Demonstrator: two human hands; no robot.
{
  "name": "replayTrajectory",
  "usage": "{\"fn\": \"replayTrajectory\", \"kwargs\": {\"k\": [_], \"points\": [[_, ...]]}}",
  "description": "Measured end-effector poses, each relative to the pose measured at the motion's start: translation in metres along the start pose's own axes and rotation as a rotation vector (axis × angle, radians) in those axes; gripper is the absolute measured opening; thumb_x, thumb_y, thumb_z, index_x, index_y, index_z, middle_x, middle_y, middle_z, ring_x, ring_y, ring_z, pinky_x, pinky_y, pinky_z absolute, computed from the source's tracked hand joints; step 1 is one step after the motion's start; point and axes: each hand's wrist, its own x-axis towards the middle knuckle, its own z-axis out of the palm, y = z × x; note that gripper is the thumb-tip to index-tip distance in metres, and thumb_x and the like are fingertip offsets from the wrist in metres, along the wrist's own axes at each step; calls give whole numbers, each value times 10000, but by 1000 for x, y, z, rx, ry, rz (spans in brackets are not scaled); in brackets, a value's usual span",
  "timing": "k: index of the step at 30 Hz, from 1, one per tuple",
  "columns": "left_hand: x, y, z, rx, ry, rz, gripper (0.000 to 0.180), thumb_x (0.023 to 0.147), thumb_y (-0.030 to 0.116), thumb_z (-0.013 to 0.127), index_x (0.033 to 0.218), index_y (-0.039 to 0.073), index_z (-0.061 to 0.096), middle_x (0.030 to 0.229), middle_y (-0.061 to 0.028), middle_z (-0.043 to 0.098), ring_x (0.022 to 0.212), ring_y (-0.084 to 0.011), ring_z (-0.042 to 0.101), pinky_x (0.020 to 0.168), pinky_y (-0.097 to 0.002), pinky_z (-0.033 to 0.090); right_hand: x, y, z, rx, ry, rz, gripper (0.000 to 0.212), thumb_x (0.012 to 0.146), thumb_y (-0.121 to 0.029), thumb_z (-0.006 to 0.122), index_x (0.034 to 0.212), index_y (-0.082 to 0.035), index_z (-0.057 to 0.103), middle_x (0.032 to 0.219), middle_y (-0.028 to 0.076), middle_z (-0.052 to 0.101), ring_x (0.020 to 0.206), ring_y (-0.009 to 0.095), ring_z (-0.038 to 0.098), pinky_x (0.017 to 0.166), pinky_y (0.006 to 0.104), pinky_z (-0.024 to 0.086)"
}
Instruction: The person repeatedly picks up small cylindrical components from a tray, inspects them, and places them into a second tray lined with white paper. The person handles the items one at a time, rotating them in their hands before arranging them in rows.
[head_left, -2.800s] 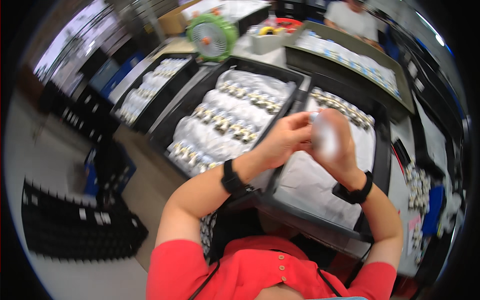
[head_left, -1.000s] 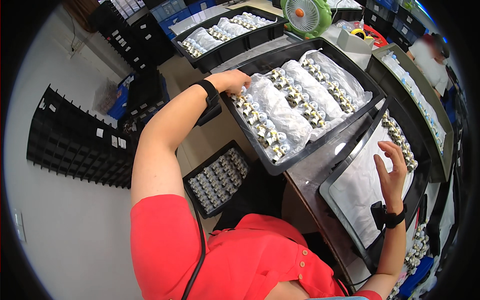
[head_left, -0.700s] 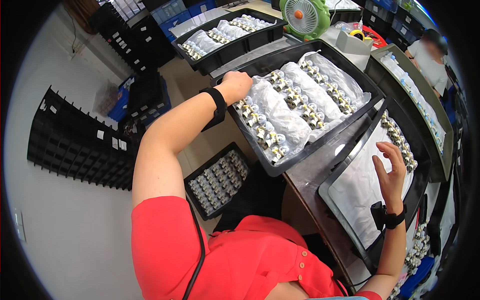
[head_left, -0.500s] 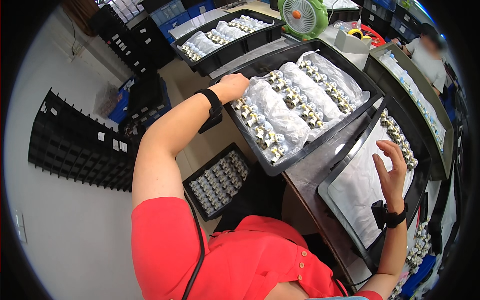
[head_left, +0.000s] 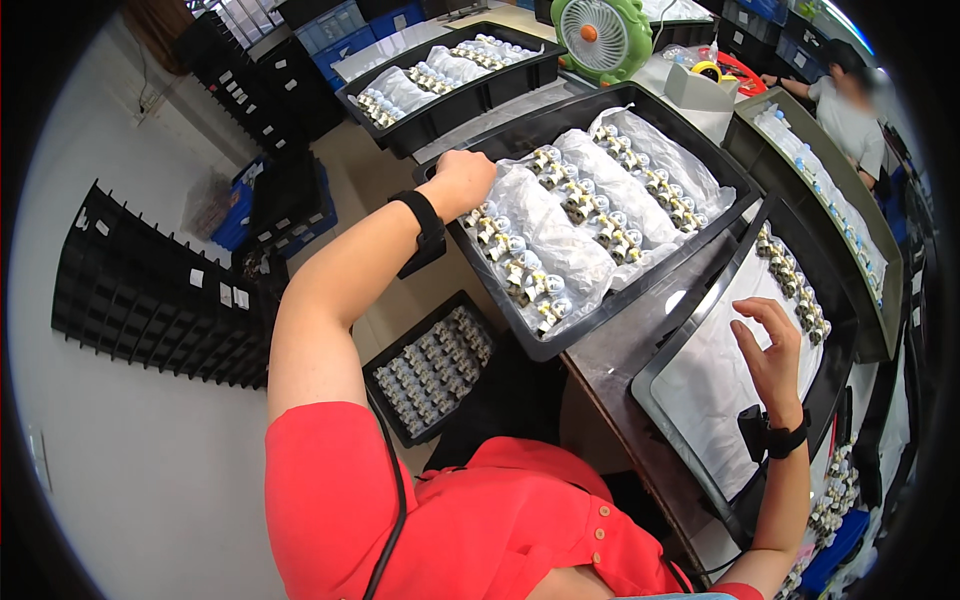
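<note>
My left hand (head_left: 466,178) is closed at the left edge of a black tray (head_left: 543,346); its fingertips are hidden, so what they grip cannot be made out. Inside this tray, rows of small round parts (head_left: 528,270) with clear domes and yellow-white pieces lie between folds of white wrapping sheet (head_left: 625,190). On the right, my right hand (head_left: 772,358) hangs open over a second black tray (head_left: 652,368), thumb and curved fingers apart, holding nothing. White sheet (head_left: 705,395) lines that tray, and one row of the same parts (head_left: 793,282) lies along its far right side.
Another filled black tray (head_left: 440,115) stands behind, near a green fan (head_left: 600,38). An olive tray (head_left: 885,335) borders the right side. Below the table's edge sits a lower tray of parts (head_left: 432,370). Stacked black trays (head_left: 160,290) line the left wall. A person (head_left: 845,110) is at the far right.
My right hand has shifted slightly left and down over the lined tray. My left hand stays at the tray's left edge. The person at the far right has extended an arm.
</note>
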Motion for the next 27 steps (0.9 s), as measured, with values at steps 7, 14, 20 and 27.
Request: {"fn": "replayTrajectory", "kwargs": {"k": [7, 14, 20, 27], "points": [[9, 12, 19, -427, -85, 314, 310, 725, 347, 686, 816, 56, 629, 802, -131, 655, 804, -313, 628, 703, -381, 491, -1, 1, 2, 11, -34, 10, 187, 741, 11, 662, 925, -4, 628, 923, 99, 627, 862, 224, 609, 779, 289, 465], [-10, 19, 2, -279, -66, 278, 329, 728, 354, 693, 880, 67, 644, 797, -132, 641, 817, -310, 621, 729, -392, 484, -1, 4, 1, 28, -29, -4, 186, 740, -7, 666, 924, -11, 634, 914, 98, 629, 850, 228, 612, 766, 294, 467], [-38, 76, -32, -722, 0, 637, 245, 836, 226, 600, 1011, 56, 621, 915, -154, 642, 861, -308, 609, 781, -373, 469, -2, 4, 2, 49, -35, -34, 188, 739, -11, 671, 924, -11, 638, 892, 93, 627, 832, 214, 611, 739, 284, 469], [-46, 113, -42, -610, -356, 744, 259, 871, 184, 543, 1071, 23, 586, 932, -179, 638, 844, -303, 607, 746, -365, 459, -4, 17, -1, 23, -58, -70, 190, 764, -72, 666, 946, -26, 641, 907, 112, 627, 842, 264, 610, 746, 332, 482]]}}
